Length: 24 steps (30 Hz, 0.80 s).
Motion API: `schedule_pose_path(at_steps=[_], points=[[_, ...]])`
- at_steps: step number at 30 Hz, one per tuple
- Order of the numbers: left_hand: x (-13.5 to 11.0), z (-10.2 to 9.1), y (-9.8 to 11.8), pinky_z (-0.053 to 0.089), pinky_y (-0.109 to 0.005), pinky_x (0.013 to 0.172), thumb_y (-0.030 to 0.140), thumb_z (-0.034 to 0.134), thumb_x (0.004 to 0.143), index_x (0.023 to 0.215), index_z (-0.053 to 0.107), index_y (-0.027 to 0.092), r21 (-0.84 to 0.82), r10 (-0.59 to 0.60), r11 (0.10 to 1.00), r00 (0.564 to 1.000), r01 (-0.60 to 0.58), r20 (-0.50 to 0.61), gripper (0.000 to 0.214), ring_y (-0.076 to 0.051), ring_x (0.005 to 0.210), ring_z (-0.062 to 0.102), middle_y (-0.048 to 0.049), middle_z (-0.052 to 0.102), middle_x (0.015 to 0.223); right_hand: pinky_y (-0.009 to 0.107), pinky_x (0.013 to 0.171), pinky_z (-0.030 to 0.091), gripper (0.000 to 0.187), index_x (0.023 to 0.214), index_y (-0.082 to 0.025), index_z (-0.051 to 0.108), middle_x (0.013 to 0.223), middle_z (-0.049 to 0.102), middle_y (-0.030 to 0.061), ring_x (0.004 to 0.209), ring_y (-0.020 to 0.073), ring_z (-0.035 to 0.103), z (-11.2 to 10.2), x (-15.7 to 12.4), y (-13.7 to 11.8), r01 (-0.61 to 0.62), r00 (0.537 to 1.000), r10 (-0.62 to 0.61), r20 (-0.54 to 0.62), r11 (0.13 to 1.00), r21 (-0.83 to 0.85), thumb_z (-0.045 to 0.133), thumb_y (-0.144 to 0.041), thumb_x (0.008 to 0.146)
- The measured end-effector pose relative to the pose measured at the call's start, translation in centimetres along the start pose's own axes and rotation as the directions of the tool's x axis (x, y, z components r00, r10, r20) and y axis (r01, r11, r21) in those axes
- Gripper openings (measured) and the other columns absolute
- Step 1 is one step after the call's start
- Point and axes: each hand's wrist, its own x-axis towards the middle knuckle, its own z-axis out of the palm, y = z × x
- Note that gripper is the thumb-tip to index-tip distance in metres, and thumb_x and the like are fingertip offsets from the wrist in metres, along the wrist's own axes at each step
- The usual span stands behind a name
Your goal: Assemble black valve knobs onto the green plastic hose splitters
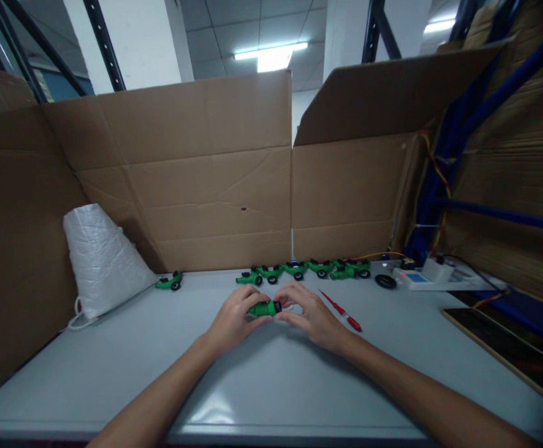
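Left hand (pixel 232 316) above table (pixel 262 386), cardboard (pixel 206 193) behind.

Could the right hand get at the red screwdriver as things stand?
Probably yes: the red screwdriver lies close beside the right hand, with nothing visible between them, though that hand is occupied at the green piece.

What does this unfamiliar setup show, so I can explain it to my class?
No machine here: a person works bare-handed, and one head-worn camera looks forward and down. The left hand holds a small green plastic piece with a black end; the right hand is at that end. On the pale table, green toy vehicles with black wheels line the back, and another sits by a wrinkled white bag. To the right lie a slim red screwdriver, a black ring and a white power strip.
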Motion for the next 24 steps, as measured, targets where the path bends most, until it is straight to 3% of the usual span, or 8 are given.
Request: schedule_pose_path(at_steps=[10, 18, 24], points=[[0.1, -0.1, 0.0, 0.052, -0.039, 0.096, 0.036, 0.077, 0.097, 0.122, 0.072, 0.024, 0.041, -0.001, 0.999, 1.0, 0.002, -0.019, 0.028, -0.026, 0.108, 0.064, -0.0088, 0.068, 0.115, 0.039, 0.098, 0.057, 0.021, 0.119, -0.024, 0.07, 0.117, 0.07, 0.0068, 0.11, 0.0237, 0.068, -0.2, 0.0, 0.6, 0.007, 0.999, -0.007, 0.049, 1.0, 0.008, 0.072, -0.027, 0.098], [0.1, -0.1, 0.1, 0.049, -0.039, 0.096, 0.033, 0.079, 0.095, 0.121, 0.072, 0.024, -0.034, 0.011, 0.999, 1.0, -0.012, -0.02, 0.029, -0.026, 0.107, 0.061, -0.0083, 0.068, 0.108, 0.039, 0.094, 0.057, 0.019, 0.109, -0.022, 0.069, 0.108, 0.074, 0.0062, 0.1, 0.0232, 0.071, -0.3, 0.2, 0.4, -0.123, 0.99, 0.113, 0.078, 0.983, 0.139, 0.076, -0.03, 0.093], [-0.2, 0.8, -0.2, 0.049, -0.036, 0.099, 0.032, 0.086, 0.087, 0.126, 0.065, 0.023, -0.29, -0.175, 0.945, 0.983, 0.153, -0.051, 0.045, -0.025, 0.112, 0.064, -0.0081, 0.069, 0.121, 0.035, 0.088, 0.054, 0.032, 0.107, -0.02, 0.064, 0.102, 0.072, 0.0048, 0.093, 0.0214, 0.07, 0.5, 0.2, 1.7, -0.241, 0.97, 0.21, 0.125, 0.906, 0.349, 0.082, -0.039, 0.088]])
